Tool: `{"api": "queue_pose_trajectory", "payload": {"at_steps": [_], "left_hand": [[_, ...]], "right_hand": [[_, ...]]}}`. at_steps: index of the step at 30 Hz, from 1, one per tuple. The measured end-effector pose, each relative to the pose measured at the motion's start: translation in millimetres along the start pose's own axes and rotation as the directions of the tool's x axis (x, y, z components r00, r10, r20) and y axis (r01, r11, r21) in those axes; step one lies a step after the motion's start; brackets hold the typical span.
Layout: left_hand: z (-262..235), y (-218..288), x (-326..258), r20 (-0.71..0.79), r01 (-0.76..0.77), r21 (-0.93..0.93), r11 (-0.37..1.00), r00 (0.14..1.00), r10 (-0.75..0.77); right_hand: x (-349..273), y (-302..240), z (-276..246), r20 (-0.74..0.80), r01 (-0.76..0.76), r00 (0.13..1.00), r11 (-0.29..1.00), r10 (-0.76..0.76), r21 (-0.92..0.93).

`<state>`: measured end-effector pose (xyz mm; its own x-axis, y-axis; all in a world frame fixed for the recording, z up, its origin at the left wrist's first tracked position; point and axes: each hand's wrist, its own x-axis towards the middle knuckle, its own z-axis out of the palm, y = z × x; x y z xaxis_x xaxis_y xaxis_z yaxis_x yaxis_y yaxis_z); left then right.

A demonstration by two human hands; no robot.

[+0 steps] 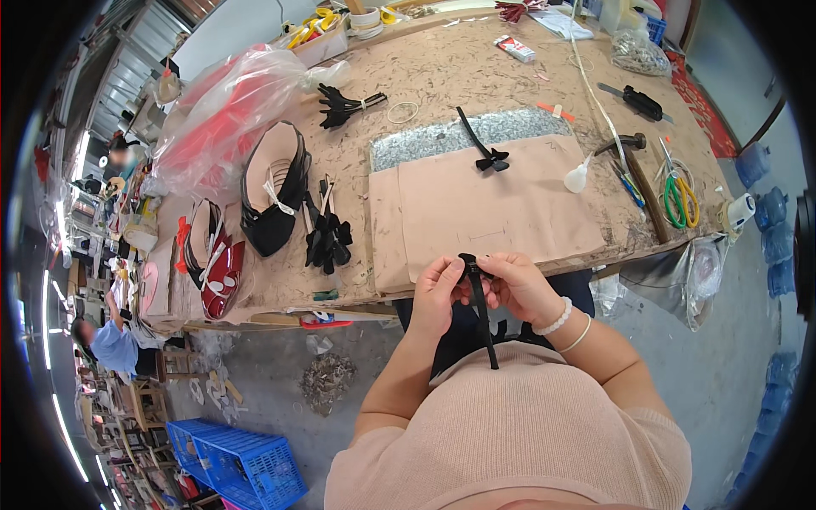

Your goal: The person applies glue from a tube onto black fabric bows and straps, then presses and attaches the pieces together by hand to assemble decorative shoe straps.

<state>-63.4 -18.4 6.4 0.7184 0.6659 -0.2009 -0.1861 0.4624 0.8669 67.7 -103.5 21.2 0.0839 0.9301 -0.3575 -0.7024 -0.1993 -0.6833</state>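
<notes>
Just past the near edge of the table, my left hand (439, 291) and my right hand (522, 287) pinch the top of a black strap (483, 327) between them. Its long tail hangs toward my body. A dark piece at its upper end, partly covered by my fingers, looks like a bow. On the beige sheet (501, 208) beyond my hands lies another black strap with a bow (492, 160). To its left are a bundle of black bow straps (328, 235) and a stack of black-edged shoe uppers (274, 191).
Dark red shoe uppers (223, 279) lie at the table's left. A white squeeze bottle (577, 177), a hammer (651, 195) and green-and-yellow-handled scissors (681, 199) lie at the right. Farther back are a tied black bundle (344, 106) and a clear plastic bag (229, 119). Blue crates (238, 463) stand on the floor.
</notes>
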Motion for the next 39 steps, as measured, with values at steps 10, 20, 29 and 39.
{"api": "queue_pose_trajectory", "payload": {"at_steps": [10,20,29,39], "left_hand": [[-2,-5,-2,0.032,-0.062,-0.013,0.998,0.998,0.062],[21,-20,1,-0.105,-0.430,0.549,0.717,0.815,0.569],[29,-5,8,-0.245,-0.351,0.259,0.900,0.877,0.412],[18,-13,16,-0.233,-0.441,0.320,0.838,0.821,0.521]], "right_hand": [[-8,4,11,-0.133,0.184,0.962,0.929,-0.237,-0.321],[6,32,22,-0.187,0.401,0.873,0.881,-0.451,-0.250],[8,36,30,-0.203,0.515,0.787,0.801,-0.583,-0.304],[13,46,24,-0.070,0.555,0.718,0.631,-0.692,-0.542]]}}
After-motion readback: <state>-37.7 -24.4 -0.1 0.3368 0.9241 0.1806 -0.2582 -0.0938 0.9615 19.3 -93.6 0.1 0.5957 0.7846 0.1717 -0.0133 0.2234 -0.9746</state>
